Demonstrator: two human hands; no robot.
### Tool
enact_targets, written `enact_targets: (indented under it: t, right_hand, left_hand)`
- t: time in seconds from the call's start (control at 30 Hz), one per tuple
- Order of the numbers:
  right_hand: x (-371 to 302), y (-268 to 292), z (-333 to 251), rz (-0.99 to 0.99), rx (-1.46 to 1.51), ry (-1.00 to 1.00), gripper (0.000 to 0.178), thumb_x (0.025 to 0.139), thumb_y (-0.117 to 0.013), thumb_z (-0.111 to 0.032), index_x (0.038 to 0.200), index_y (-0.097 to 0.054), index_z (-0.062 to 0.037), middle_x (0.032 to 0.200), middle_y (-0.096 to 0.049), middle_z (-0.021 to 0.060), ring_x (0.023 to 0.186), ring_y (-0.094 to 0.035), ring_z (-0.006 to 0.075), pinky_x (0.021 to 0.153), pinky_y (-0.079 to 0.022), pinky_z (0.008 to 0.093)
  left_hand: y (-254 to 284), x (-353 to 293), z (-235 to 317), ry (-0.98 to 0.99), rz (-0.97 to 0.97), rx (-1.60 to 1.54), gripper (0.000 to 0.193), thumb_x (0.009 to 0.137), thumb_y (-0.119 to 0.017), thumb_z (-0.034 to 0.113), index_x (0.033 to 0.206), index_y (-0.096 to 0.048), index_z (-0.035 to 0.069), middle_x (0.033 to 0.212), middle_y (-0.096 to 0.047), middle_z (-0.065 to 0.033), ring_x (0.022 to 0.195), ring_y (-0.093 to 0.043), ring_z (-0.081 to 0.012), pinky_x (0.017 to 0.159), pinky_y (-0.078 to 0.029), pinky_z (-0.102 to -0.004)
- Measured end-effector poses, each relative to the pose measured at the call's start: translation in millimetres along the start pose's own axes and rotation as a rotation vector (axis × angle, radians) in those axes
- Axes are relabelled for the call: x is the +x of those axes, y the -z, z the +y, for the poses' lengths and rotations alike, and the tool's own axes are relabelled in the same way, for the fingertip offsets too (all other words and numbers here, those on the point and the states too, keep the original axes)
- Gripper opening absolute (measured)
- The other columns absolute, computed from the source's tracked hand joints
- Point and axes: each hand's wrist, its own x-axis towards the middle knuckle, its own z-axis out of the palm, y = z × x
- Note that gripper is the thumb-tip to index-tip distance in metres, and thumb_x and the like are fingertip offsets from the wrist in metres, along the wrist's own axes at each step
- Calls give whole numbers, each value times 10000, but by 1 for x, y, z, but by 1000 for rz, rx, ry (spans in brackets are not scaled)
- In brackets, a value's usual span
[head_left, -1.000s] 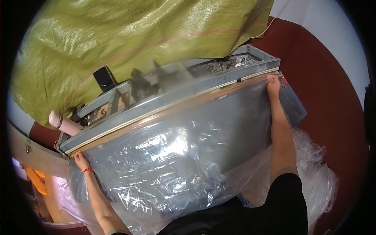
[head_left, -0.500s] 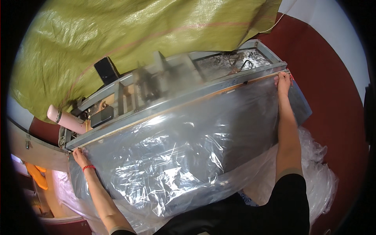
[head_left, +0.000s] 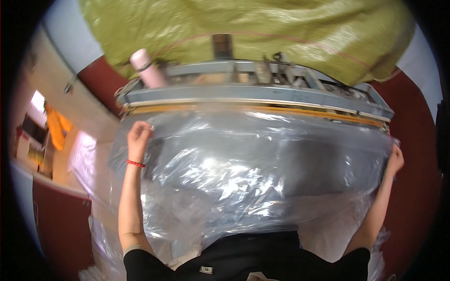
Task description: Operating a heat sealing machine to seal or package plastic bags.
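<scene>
Clear plastic sheeting (head_left: 243, 173), a wide, crinkled, glossy film that may be a large bag, is stretched across the middle of the view between the person's two bare hands, its far edge lying just at the long grey metal bar of a machine (head_left: 253, 93) with an orange strip along its near lip. The sheeting's long axis runs left to right, parallel to that bar, and it drapes from the bar toward the person's dark-clothed body at the near edge. The left hand (head_left: 138, 136), with a red band at the wrist, grips the film's far left corner in a closed pinch, fingers curled on the plastic just near the bar's left end. The right hand (head_left: 394, 159) holds the opposite corner at the far right, its grip also closed on the film, though the fingertips are partly hidden by the plastic. The left hand sits a little farther from the body and closer to the bar than the right, which lies just below the bar's right end. Beyond the machine hangs a yellow-green woven tarpaulin (head_left: 262, 33), and a pale pink cylindrical bottle (head_left: 146, 68) stands on the machine's left end. More loose plastic film lies lower down on both sides.
</scene>
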Motion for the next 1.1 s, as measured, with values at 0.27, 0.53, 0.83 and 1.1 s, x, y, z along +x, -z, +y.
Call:
enact_targets:
  t: [0.27, 0.53, 0.83, 1.1]
  right_hand:
    - [-135, -49, -277, -155, 248, 508, 279, 814, -539, -81, 1089, -539, -34, 1088, -538, 95, 1025, -495, 211, 879, -379, 304]
    - [-319, -134, -453, -863, 690, 1017, 282, 714, -662, -177, 932, -588, -14, 927, -591, 99, 879, -551, 196, 792, -414, 310]
    - [-307, -152, -378, -1178, 790, 341, 167, 752, -649, -175, 704, -611, -19, 570, -551, 4, 559, -458, 51, 536, -389, 225]
    - [-166, -119, -228, -802, 412, 124, 174, 776, -597, -172, 749, -609, -1, 672, -579, 25, 637, -492, 89, 607, -409, 247]
  left_hand:
    - [22, -70, 64, -23, -52, -87, 15, 818, -513, 25, 828, -520, 34, 788, -546, -1, 738, -519, -77, 678, -425, -214]
    - [14, -82, 89, -513, 288, 435, 406, 689, -661, 105, 1056, -499, 49, 1091, -513, -93, 1008, -478, -234, 839, -373, -347]
    - [-15, -69, 10, -346, -49, 750, 116, 738, -564, 102, 827, -567, 27, 829, -567, -154, 818, -530, -318, 680, -413, -399]
    - [-83, -99, 76, 156, -1038, 148, 237, 784, -501, 87, 1012, -564, 71, 660, -556, 20, 594, -486, -29, 528, -392, -196]
